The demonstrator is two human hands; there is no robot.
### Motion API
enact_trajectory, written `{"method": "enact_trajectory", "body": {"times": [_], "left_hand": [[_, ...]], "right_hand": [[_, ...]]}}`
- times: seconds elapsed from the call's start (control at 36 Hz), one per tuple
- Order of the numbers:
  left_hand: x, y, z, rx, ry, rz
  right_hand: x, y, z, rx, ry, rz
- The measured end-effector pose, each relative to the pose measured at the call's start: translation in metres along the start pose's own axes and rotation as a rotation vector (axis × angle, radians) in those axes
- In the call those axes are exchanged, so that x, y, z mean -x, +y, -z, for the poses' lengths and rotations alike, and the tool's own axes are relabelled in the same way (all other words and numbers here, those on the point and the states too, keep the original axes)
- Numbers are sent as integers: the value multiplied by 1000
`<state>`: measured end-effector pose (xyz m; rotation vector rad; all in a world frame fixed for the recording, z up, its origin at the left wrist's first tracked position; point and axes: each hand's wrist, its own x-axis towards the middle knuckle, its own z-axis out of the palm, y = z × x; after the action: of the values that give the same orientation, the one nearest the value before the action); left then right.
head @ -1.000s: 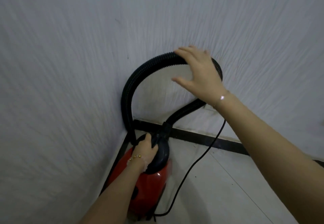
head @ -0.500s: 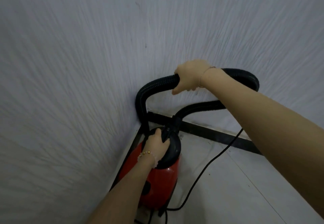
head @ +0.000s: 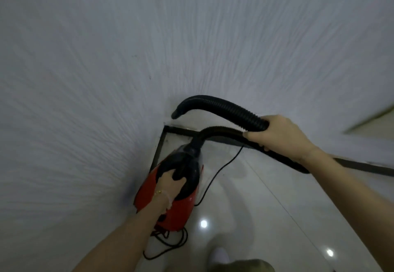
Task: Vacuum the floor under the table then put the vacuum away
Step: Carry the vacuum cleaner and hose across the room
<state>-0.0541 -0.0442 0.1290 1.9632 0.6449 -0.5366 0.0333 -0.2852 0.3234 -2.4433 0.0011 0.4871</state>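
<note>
- Where two white, rough-textured walls (head: 106,80) meet, a red canister vacuum (head: 170,207) sits close in the corner, with its nose toward the junction. Cannot tell whether its base rests on the floor.
- Floor (head: 266,218): glossy pale tile with thin joint lines and two bright light reflections (head: 203,223).
- Dark strip (head: 362,166) runs along the foot of both walls and turns at the corner.
- Left hand (head: 170,183): grip closed round the vacuum's black top handle (head: 187,171). Thin bracelet (head: 158,192) at the wrist.
- Right hand (head: 281,136): grip wrapped round the black ribbed hose (head: 223,105), holding two runs of it together, out to the right of the vacuum and above the floor.
- Hose rises from the vacuum's front and bends right into that hand. Its free end curves back left, with the tip near the corner.
- Black power cord (head: 215,178) trails over the tile right of the vacuum, with loose loops lying behind its rear.
- Pale shoe (head: 219,254) at the bottom edge, blurred.
</note>
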Motion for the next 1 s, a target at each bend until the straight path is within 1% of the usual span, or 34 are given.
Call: {"method": "enact_trajectory", "body": {"times": [0.11, 0.17, 0.22, 0.31, 0.39, 0.47, 0.56, 0.61, 0.69, 0.81, 1.0], "left_hand": [[74, 41, 28, -128, -118, -16], [116, 61, 42, -201, -171, -36], [159, 83, 56, -251, -221, -56], [224, 120, 78, -306, -268, -105], [282, 152, 96, -374, -265, -190], [320, 172, 104, -441, -254, -269], [342, 182, 106, -465, -265, -326], [352, 185, 104, -472, -294, -326], [363, 192, 92, -418, -341, -299], [377, 206, 63, -356, -376, -290], [394, 244, -14, -367, -395, -328]], "right_hand": [[78, -19, 59, -112, -11, -121], [121, -28, 90, -188, -45, -193], [167, -35, 119, -278, -40, -267], [236, -44, 158, -379, 52, -356], [304, -49, 180, -477, 139, -436], [359, -46, 183, -524, 184, -495], [401, -37, 175, -613, 268, -563], [422, -30, 170, -688, 335, -604], [446, -14, 166, -777, 426, -645], [470, 11, 168, -870, 474, -658], [490, 74, 201, -905, 574, -640]]}}
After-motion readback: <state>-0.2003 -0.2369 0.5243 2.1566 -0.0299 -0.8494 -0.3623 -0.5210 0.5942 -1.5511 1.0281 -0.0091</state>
